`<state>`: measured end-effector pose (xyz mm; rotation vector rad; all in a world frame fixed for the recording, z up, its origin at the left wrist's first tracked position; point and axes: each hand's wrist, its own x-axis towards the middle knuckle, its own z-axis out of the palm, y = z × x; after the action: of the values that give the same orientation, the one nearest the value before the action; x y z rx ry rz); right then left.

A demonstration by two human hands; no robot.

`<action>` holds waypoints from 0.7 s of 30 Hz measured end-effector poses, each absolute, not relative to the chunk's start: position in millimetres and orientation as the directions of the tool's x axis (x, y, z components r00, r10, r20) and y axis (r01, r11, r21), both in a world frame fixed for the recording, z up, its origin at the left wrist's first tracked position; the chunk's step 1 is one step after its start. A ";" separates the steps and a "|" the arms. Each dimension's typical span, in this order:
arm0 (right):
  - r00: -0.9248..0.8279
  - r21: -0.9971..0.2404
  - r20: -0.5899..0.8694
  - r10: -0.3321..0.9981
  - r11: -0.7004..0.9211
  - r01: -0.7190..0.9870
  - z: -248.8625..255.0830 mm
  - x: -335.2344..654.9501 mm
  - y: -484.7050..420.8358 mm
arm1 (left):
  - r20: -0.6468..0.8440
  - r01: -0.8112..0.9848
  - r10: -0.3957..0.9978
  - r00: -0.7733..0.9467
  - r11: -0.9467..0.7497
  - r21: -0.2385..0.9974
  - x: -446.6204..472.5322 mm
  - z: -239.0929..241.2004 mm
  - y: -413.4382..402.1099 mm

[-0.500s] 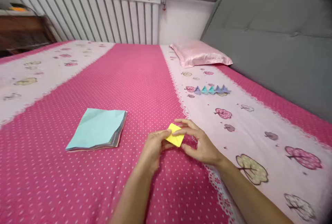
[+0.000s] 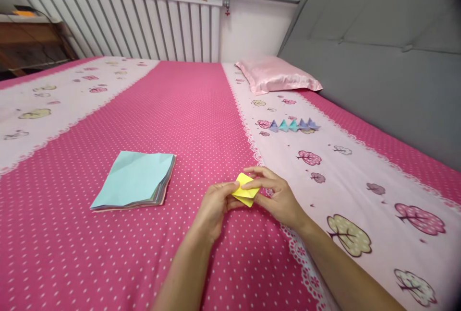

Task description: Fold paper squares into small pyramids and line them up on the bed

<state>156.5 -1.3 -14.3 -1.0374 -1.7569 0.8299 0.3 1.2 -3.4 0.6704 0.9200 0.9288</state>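
Note:
A small folded piece of yellow paper is held between both hands, above the pink dotted bedspread. My left hand pinches its left side, thumb on top and fingers underneath. On the right side, my right hand grips the paper between thumb and fingers. One layer of the paper stands apart from the layer below, leaving a gap along the near right edge. Left of the hands lies a stack of square paper with a light blue sheet on top.
Several small folded paper pieces, purple and turquoise, stand in a row on the printed stripe of the bedspread. Behind them lies a pink pillow beside the grey headboard. A white radiator runs along the wall.
The yellow paper's layers have come apart at the near edge, where it looked flat before. My right thumb has moved in against the paper. The stack and the row of folded pieces stay put.

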 end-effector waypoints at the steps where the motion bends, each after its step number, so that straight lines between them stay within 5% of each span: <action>1: -0.218 -0.866 0.357 0.908 0.409 0.286 -14.5 156.3 -1.0 | -0.345 -0.369 0.887 0.306 0.444 0.817 0.3 -3.7 0.8; 14: -0.041 -0.937 0.251 0.967 0.253 0.240 -11.3 152.6 -4.0 | -0.094 -0.237 0.882 0.461 0.225 0.945 2.5 -3.9 -2.4; 21: 0.089 -0.989 0.148 0.985 0.150 -0.012 -14.5 149.5 -3.7 | -0.108 -0.212 0.874 0.473 0.232 0.949 3.4 -3.8 -2.5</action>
<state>149.5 -3.7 -14.5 -1.1256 -1.1985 1.0440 3.4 -2.5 -3.8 1.0799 0.7563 0.8531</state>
